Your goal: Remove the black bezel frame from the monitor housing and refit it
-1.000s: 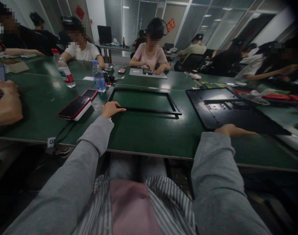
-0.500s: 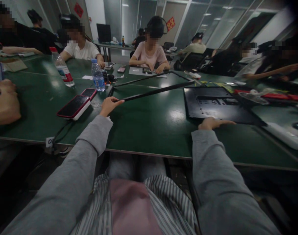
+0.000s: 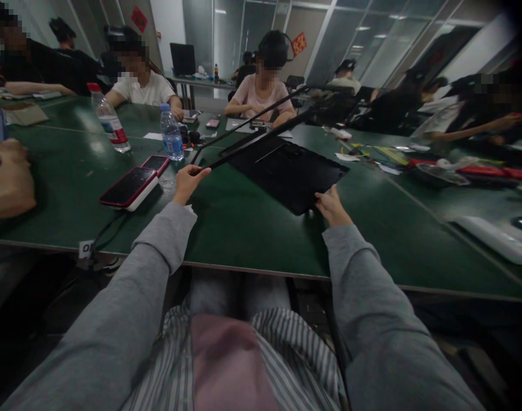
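Observation:
My left hand (image 3: 187, 181) pinches the near left corner of a thin black rectangular frame (image 3: 261, 137), which is tilted steeply up off the green table (image 3: 252, 234). A flat black back panel (image 3: 286, 168) lies under the raised frame in the middle of the table. My right hand (image 3: 332, 206) rests on that panel's near corner with its fingers on the edge. Both arms wear grey sleeves.
Two red-cased phones (image 3: 132, 185) lie left of my left hand, with two water bottles (image 3: 172, 134) behind them. Another person's hand (image 3: 8, 177) holds a phone at far left. Several people sit across the table. Cables and red tools (image 3: 479, 170) lie at right.
My left hand has lifted the frame from flat to steeply tilted. My right hand has slid the black panel leftward, from the right side to under the raised frame.

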Action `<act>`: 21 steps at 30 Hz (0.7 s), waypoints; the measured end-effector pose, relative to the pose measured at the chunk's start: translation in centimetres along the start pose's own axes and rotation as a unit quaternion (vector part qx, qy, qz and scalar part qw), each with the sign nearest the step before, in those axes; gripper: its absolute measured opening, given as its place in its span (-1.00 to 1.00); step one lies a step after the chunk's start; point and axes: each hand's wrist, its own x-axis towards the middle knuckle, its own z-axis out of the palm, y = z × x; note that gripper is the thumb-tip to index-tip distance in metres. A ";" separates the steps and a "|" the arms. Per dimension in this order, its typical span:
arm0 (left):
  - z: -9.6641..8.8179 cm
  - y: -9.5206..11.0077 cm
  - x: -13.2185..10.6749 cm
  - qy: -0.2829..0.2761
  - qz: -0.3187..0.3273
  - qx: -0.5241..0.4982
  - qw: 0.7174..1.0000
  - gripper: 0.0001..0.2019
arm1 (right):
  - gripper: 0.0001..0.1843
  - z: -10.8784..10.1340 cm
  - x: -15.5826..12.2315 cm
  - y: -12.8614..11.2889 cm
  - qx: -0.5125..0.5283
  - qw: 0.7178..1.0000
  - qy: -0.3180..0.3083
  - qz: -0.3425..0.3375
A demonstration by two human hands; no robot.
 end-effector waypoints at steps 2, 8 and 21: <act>-0.3 0.5 -0.3 0.001 0.011 0.022 1.000 -0.60 | -0.07 0.3 0.5 -0.6 -0.006 0.998 -0.024 0.066; -1.3 2.8 -2.0 0.007 0.063 0.134 0.989 -0.62 | -0.48 1.0 0.8 -2.0 -0.027 0.999 0.022 0.034; -1.3 3.9 -2.7 -0.041 0.138 0.175 0.974 -0.59 | -0.78 1.0 0.2 -2.3 -0.034 0.997 0.045 -0.043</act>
